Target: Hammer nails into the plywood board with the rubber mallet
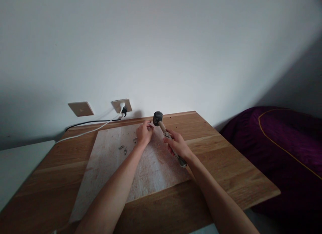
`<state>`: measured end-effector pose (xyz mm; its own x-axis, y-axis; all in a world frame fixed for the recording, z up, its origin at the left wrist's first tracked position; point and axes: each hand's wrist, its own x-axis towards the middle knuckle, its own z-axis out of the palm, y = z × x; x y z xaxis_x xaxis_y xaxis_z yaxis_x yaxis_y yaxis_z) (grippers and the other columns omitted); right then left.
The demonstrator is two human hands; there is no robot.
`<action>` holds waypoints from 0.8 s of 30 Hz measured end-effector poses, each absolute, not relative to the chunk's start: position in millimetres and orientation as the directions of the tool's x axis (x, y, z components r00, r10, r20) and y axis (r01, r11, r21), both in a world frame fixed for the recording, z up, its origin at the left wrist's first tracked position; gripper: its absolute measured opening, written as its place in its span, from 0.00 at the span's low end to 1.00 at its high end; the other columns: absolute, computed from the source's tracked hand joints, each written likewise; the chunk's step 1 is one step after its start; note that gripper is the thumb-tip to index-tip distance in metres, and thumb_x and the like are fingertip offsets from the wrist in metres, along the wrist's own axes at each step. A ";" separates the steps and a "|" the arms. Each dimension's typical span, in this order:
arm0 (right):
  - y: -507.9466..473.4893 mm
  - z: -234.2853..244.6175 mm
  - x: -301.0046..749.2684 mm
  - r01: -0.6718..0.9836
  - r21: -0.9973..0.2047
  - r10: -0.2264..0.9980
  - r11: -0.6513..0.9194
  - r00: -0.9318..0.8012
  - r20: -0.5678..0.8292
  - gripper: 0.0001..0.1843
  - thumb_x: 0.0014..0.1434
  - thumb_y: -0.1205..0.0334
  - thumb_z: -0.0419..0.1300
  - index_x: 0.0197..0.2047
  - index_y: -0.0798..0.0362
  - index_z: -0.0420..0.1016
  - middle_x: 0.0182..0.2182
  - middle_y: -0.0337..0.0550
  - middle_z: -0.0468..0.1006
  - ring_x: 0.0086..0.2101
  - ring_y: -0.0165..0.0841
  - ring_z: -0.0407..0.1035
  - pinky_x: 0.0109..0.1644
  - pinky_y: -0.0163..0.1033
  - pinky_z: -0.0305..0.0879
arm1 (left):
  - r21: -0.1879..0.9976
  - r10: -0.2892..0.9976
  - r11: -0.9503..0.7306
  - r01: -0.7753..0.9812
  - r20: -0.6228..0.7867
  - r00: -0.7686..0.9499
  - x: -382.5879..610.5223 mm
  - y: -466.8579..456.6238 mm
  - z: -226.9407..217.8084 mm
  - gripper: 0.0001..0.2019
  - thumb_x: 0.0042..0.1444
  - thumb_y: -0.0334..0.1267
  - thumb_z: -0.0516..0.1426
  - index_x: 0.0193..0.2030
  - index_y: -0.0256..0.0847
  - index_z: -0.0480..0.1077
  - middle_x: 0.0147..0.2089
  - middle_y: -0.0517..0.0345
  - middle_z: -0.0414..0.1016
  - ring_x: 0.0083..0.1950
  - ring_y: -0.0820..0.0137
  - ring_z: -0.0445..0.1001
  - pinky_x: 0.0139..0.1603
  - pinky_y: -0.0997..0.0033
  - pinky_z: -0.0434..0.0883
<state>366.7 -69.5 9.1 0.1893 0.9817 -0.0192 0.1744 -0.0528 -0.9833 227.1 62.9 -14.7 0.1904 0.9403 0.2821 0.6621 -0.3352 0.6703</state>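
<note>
My right hand (pixel 178 145) is wrapped round the wooden handle of a hammer (pixel 161 123), whose dark head is raised near the table's far edge. Just left of the hammer head, my left hand (pixel 144 133) rests on a pale board (pixel 151 167) with its fingers pinched together; whatever they pinch is too small to name. Several small nails (pixel 123 148) lie loose on the board to the left of that hand. The board lies flat on a wooden table (pixel 226 167).
Two wall plates sit on the white wall behind the table: a blank one (pixel 80 108) and a socket (pixel 122 105) with a plug and white and black cables (pixel 93 128) trailing left. A purple bed cover (pixel 284 143) is at the right, a white surface (pixel 20 160) at the left.
</note>
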 end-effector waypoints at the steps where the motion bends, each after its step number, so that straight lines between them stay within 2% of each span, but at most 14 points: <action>1: -69.4 8.4 366.7 0.174 -0.983 0.981 -0.056 0.192 -0.022 0.38 0.54 0.52 0.61 0.65 0.59 0.67 0.19 0.27 0.69 0.13 0.26 0.62 0.14 0.29 0.58 | 0.673 0.940 -0.337 0.659 0.284 0.190 227.0 63.1 -14.6 0.13 0.60 0.32 0.62 0.52 0.47 0.74 0.46 0.58 0.84 0.50 0.64 0.81 0.52 0.66 0.71; 6: -70.3 9.3 364.1 0.168 -0.984 0.982 -0.056 0.188 -0.024 0.40 0.54 0.53 0.61 0.68 0.58 0.65 0.21 0.28 0.71 0.14 0.26 0.61 0.14 0.30 0.58 | 0.664 0.938 -0.344 0.663 0.279 0.207 226.8 63.5 -14.4 0.14 0.60 0.31 0.62 0.52 0.47 0.73 0.45 0.58 0.84 0.49 0.64 0.81 0.52 0.66 0.71; 12: -74.5 17.7 359.9 0.151 -0.988 0.992 -0.011 0.123 0.008 0.39 0.56 0.52 0.61 0.68 0.58 0.64 0.25 0.32 0.74 0.14 0.25 0.61 0.14 0.31 0.58 | 0.577 0.926 -0.353 0.737 0.327 0.187 227.2 63.1 -16.7 0.20 0.56 0.38 0.65 0.55 0.43 0.69 0.56 0.49 0.77 0.59 0.58 0.75 0.57 0.63 0.70; 17: -74.0 11.7 360.0 0.209 -0.978 0.997 -0.018 0.079 -0.002 0.35 0.57 0.54 0.60 0.66 0.56 0.68 0.23 0.31 0.73 0.14 0.25 0.63 0.14 0.30 0.59 | 0.580 0.927 -0.345 0.738 0.333 0.172 228.6 61.5 -16.0 0.23 0.55 0.38 0.66 0.57 0.42 0.67 0.58 0.45 0.74 0.60 0.57 0.75 0.56 0.63 0.70; 24: -69.5 8.5 360.3 0.142 -0.989 0.978 -0.032 0.209 -0.002 0.36 0.54 0.52 0.60 0.65 0.54 0.67 0.27 0.32 0.75 0.14 0.25 0.63 0.13 0.30 0.58 | 0.611 0.934 -0.349 0.711 0.285 0.214 227.0 61.7 -14.0 0.21 0.58 0.35 0.65 0.57 0.45 0.68 0.51 0.54 0.81 0.55 0.61 0.79 0.55 0.64 0.71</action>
<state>360.3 -69.5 8.5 0.2091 0.9779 -0.0020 0.1417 -0.0323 -0.9894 227.0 61.7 -14.0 0.2139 0.9344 0.2850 0.7106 -0.3490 0.6109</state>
